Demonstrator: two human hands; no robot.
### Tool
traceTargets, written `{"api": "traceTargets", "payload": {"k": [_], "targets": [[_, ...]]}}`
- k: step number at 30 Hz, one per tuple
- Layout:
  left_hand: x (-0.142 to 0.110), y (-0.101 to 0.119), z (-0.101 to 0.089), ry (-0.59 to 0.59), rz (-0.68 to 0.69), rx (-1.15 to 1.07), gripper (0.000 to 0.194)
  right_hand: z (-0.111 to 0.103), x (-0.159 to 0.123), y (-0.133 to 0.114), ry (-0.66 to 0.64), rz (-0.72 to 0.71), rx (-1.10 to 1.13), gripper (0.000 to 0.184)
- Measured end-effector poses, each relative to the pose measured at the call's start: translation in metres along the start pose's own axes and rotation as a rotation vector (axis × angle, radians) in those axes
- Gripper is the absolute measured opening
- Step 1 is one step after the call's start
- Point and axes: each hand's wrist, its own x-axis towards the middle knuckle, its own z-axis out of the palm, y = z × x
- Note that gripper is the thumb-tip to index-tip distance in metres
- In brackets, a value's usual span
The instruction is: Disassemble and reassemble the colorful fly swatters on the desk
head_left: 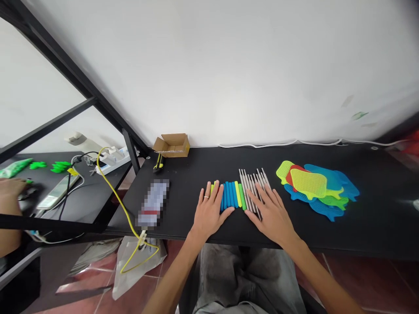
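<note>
My left hand (208,208) lies flat, fingers stretched out, over the left end of a row of short coloured tubes (231,195). Blue, yellow and green ones show; those under my fingers are partly hidden. My right hand (271,213) rests with fingers spread on a bundle of thin grey-white sticks (250,187), just right of the tubes. The sticks stand side by side, their far ends uneven. Further right lies a pile of fish-shaped mesh paddles (308,182) in yellow, red, blue and green, apart from my right hand.
An open cardboard box (176,146) sits by the wall, with a yellow-black cutter (159,163) before it. A blurred-out phone (153,203) with a yellow cable (121,203) lies left. Beyond the black frame (113,113), a co-worker's hand (13,186) is near a power strip (114,160).
</note>
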Motion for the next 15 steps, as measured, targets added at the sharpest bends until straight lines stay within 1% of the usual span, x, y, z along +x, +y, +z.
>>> {"api": "traceTargets", "payload": {"k": [3, 6, 8, 10, 13, 15], "targets": [[0.000, -0.001, 0.003, 0.000, 0.009, -0.009, 0.074, 0.002, -0.001, 0.001, -0.013, -0.007, 0.005, 0.056], [0.001, -0.002, 0.003, 0.006, 0.004, -0.034, 0.074, 0.002, -0.002, 0.002, -0.023, -0.027, 0.019, 0.050], [-0.002, -0.003, -0.001, -0.001, -0.002, -0.063, 0.077, 0.000, -0.002, 0.001, -0.017, -0.020, 0.023, 0.048], [-0.007, -0.006, -0.010, -0.019, -0.009, -0.096, 0.081, -0.003, -0.001, 0.000, 0.001, 0.015, 0.014, 0.052], [-0.019, -0.019, -0.021, -0.062, -0.010, -0.125, 0.080, -0.004, 0.000, -0.001, 0.012, 0.075, -0.006, 0.057], [-0.025, -0.028, -0.024, -0.101, 0.017, -0.136, 0.076, -0.002, 0.001, -0.001, -0.012, 0.081, -0.013, 0.057]]}}
